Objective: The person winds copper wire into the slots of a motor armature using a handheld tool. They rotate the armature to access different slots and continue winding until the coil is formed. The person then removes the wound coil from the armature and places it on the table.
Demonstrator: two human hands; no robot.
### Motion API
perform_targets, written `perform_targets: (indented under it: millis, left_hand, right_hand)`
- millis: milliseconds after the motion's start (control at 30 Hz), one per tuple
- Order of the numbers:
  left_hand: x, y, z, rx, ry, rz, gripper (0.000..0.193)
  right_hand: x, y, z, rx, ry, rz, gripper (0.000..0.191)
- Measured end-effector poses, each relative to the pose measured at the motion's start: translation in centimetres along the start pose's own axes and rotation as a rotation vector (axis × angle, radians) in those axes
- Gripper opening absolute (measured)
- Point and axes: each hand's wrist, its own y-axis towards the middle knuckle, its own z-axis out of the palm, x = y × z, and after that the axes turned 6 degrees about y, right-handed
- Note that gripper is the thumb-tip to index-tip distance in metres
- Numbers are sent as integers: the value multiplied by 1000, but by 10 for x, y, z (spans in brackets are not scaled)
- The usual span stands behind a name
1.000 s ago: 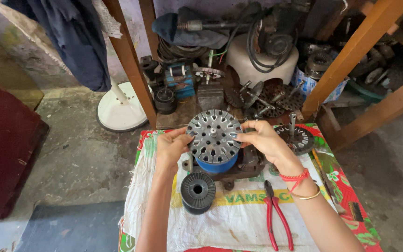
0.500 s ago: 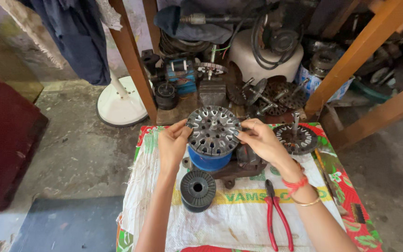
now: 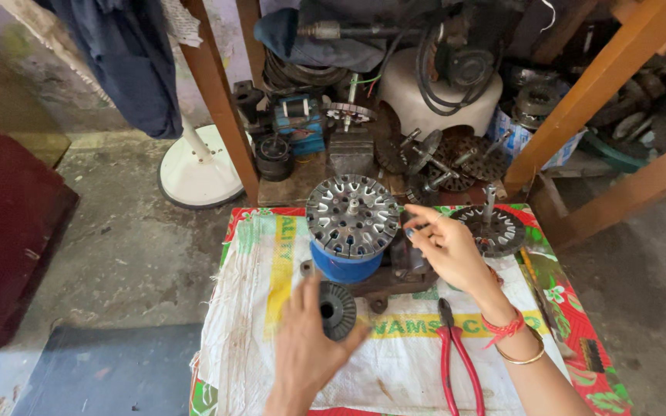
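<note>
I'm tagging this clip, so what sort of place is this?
Probably a small fan or motor repair workshop: a slotted stator core on a stand, red pliers on the sack-covered table, piled motor parts behind.

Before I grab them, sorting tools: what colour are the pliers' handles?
Red, seen in the head view: pliers beside the right hand.

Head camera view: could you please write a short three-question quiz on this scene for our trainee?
1. True or false: the right hand grips the red-handled pliers.
2. Which thing is the left hand nearest to? A) the dark round spool B) the white fan base C) the pliers
3. Fill in: the slotted metal disc sits on a ____ cylinder.

Key: 1 false, the pliers lie on the woven sack; 2 A; 3 blue.
</note>
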Motion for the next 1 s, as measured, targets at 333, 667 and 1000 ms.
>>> perform_targets:
  millis: [333,667,1000]
  left_hand:
    - [-10,7,-20,110,-439,22,68]
    - [-40,73,-30,151,-537,108,59]
    - [-60,119,3,205,-1165,-238,52]
  right_hand:
    - [45,-55,13,-531,-668,-607,32]
    - [84,-71,-61,-619,-647,-500,30]
    - [73,-26,-44,167,227,-501,113]
